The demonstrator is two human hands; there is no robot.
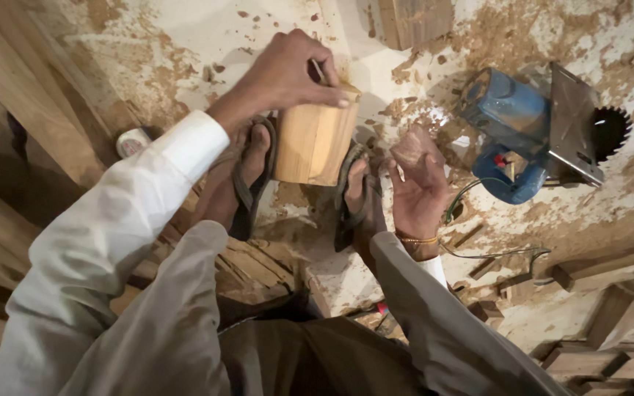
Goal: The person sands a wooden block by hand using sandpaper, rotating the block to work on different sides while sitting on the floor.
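Wooden block (315,139) between sandalled feet

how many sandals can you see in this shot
2: one sandal on the foot left of the upright wood block, which the left hand holds, and the other sandal on the foot right of it. None hidden, as far as visible.
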